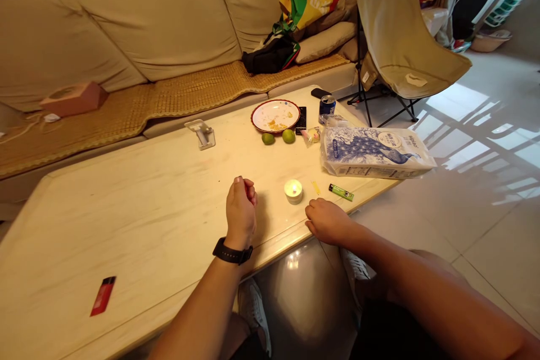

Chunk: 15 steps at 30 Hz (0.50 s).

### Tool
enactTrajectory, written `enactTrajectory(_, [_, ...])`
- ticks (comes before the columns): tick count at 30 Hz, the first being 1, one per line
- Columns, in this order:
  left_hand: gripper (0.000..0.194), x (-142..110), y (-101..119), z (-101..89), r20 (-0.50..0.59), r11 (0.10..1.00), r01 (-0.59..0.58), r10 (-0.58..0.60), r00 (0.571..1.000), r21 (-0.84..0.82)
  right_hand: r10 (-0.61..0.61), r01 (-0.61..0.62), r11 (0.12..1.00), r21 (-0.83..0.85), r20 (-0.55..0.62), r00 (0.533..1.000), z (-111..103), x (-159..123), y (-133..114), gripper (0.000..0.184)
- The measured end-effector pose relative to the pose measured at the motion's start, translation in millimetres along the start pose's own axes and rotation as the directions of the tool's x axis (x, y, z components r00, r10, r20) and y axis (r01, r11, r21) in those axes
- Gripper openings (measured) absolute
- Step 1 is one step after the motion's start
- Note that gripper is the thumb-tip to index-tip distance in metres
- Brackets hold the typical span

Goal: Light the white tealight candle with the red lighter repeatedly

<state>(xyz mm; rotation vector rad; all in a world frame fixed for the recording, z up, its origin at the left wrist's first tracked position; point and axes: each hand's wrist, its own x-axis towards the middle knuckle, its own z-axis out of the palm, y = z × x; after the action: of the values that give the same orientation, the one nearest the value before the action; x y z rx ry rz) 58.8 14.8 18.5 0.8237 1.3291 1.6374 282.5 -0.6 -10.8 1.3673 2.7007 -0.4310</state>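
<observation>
A small round candle [293, 192] burns with a lit flame on the table. To its left, my left hand [242, 211] is closed upright over the tabletop, thumb uppermost; whatever its curled fingers may hold is hidden. My right hand [327, 221] rests at the table's near edge, just below and right of the candle, fingers curled in and nothing showing in them. Close to that hand lie a green lighter [341, 192] and some thin yellow sticks [315, 187]. Neither hand touches the candle. Far to the left lies a red lighter [103, 296].
A white plate [275, 113] with food scraps stands behind two green fruits [278, 137]. On the right are a large tissue pack [375, 152] and a blue can [327, 108]. A pale plastic holder [201, 134] lies further left. Sofa and folding chair [400, 28] stand beyond.
</observation>
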Motion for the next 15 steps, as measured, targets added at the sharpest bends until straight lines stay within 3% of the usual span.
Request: enactTrajectory(15, [0.039, -0.5, -2.6, -1.0, 0.001, 0.998, 0.022, -0.022, 1.0, 0.053, 0.008, -0.009, 1.0, 0.009, 0.037, 0.999, -3.2, 0.4, -1.2, 0.026])
